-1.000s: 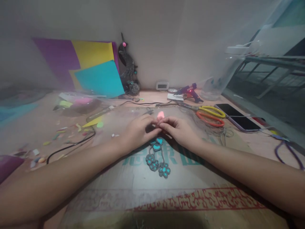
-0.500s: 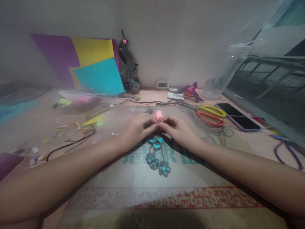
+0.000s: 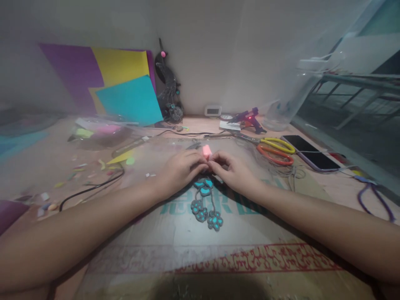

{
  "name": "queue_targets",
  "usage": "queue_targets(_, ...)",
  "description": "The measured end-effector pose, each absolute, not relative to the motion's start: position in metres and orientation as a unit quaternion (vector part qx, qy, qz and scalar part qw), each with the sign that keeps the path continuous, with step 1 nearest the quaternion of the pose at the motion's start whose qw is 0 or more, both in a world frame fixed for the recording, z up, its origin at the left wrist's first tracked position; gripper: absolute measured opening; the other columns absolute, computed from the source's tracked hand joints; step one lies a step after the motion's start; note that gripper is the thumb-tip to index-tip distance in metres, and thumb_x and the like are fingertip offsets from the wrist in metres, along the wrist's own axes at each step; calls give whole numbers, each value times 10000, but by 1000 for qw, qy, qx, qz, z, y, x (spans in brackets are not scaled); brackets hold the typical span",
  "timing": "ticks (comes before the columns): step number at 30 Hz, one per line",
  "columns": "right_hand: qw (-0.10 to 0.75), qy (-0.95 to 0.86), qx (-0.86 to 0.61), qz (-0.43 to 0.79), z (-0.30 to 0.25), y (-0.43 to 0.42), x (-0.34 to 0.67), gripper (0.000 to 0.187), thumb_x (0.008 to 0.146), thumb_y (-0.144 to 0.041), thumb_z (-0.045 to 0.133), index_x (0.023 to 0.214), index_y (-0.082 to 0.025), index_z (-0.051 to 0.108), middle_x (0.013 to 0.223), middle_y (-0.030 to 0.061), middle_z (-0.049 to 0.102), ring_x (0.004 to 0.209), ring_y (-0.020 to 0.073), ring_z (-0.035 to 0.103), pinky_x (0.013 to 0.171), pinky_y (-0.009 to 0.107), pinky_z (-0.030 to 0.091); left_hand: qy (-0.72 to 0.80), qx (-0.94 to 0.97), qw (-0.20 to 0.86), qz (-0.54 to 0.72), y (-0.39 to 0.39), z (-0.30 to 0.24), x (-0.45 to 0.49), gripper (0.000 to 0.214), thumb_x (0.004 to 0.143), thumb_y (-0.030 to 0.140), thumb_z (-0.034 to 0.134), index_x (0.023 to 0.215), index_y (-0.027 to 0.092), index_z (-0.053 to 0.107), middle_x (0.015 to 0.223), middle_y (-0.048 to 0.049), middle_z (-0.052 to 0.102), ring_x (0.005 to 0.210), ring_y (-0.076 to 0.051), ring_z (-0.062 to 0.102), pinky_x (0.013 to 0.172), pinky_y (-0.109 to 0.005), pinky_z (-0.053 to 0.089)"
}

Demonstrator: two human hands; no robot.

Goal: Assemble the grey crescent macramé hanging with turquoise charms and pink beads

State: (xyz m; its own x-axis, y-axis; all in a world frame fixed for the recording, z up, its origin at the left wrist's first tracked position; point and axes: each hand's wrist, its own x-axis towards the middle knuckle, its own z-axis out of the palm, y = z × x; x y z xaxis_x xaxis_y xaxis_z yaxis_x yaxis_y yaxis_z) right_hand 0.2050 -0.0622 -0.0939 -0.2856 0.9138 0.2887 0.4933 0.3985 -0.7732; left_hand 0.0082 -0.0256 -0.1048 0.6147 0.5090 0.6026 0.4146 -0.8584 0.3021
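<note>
My left hand (image 3: pixel 186 167) and my right hand (image 3: pixel 231 168) meet in the middle of the view, thumbs and fingers pinched. At their fingertips is a small, bright pink block-like piece (image 3: pixel 206 151); its lower end is hidden by the fingers. Just below the hands lies a grey-outlined ornament with turquoise fillings (image 3: pixel 205 191), its flower-like or paw-like pieces (image 3: pixel 215 220) hanging from grey strands. The top of this ornament is covered by my hands. Beneath everything is a cardboard sheet (image 3: pixel 243 237) printed with green characters and a red pattern.
Scissors with yellow and orange handles (image 3: pixel 276 152) lie right of my hands beside a phone (image 3: pixel 312 153). Behind are a glue gun (image 3: pixel 248 119) and a small white display (image 3: pixel 213 110). At left are paper scraps, a black cord (image 3: pixel 90 186) and coloured sheets (image 3: pixel 129 100).
The pink piece has tipped slightly to the left at my fingertips. Both hands keep nearly the same place, and the whole view has shifted a little.
</note>
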Motion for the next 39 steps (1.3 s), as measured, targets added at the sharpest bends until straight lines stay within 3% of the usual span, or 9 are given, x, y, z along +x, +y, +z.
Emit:
queue_targets(6,364,-761,-457,281,-94,-62,207,146,933,-289,491,859,-210,589,824,18,668,779,168,621,742,293,454,281,884,118,354,-27,-104,10,166,953,249,525,860,179,643,881,-53,668,829,-182,623,758,-324,494)
queue_targets(13,350,-770,-478,238,-94,-62,201,111,872,-264,497,778,-213,525,711,-16,580,660,144,523,626,262,391,292,880,61,371,-32,-100,14,128,916,240,522,819,174,572,816,-45,614,774,-183,576,706,-317,455)
queue_targets(22,373,-759,-477,240,-87,-61,199,152,811,-255,476,668,-222,439,628,-27,504,622,139,471,593,261,357,299,865,38,400,-34,-94,13,161,943,279,520,808,191,538,783,-21,595,750,-165,550,704,-300,440)
queue_targets(28,403,-715,-480,309,-91,-60,199,220,868,-414,552,789,-235,452,723,-8,577,666,163,566,635,297,426,268,865,60,421,-35,-97,14,112,923,223,533,825,176,559,790,-31,621,762,-162,578,715,-294,458)
queue_targets(34,462,-705,-455,287,-92,-59,199,130,831,-256,554,827,-245,425,766,-15,547,682,152,544,633,285,436,276,853,54,439,-34,-96,12,153,945,260,530,808,192,542,784,-16,619,765,-162,574,726,-300,465)
queue_targets(37,467,-715,-450,259,-87,-60,202,55,803,-182,520,809,-227,488,752,-16,560,691,141,535,631,267,422,268,854,44,443,-29,-97,9,122,940,309,564,964,190,572,974,-63,661,955,-202,612,864,-357,487)
queue_targets(39,482,-708,-432,284,-84,-62,204,76,798,-165,505,845,-216,536,786,-5,604,715,137,568,649,261,441,264,861,46,431,-24,-99,7,437,860,418,685,1194,184,526,1229,-130,619,1171,-262,568,1000,-432,455)
